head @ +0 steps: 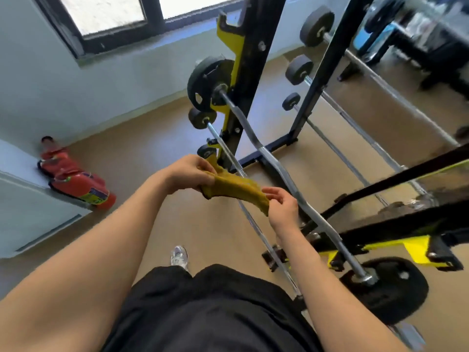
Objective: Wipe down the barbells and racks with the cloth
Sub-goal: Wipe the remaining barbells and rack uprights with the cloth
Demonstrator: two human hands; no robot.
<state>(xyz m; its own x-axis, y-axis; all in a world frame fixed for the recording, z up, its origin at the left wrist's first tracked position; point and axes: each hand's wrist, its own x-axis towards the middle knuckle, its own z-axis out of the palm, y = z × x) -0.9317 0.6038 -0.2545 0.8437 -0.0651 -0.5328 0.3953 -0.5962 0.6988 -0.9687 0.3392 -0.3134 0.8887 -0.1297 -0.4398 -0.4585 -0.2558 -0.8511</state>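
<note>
Both hands are up in front of the body with the cloth stretched between them. The left hand has its fingers curled round 1 bunched end, gripping it tight. The right hand pinches the other end between thumb and fingertips, the remaining fingers loosely bent. The mustard-yellow cloth hangs in the air, sagging a little, just in front of the black-and-yellow rack. Its upper corner overlaps the foot of the rack upright, but contact there cannot be told.

On the rack, a wavy curl bar runs diagonally past the right hand, with a black plate at its far end and another near the right forearm. Below it a thinner straight barbell passes behind the cloth. 3 more small-plated bars show further right, real or mirrored I cannot tell.

Over on the left, 2 red fire extinguishers lie on the brown floor against the wall, under a dark-framed window. Black shorts and 1 white shoe show below.
</note>
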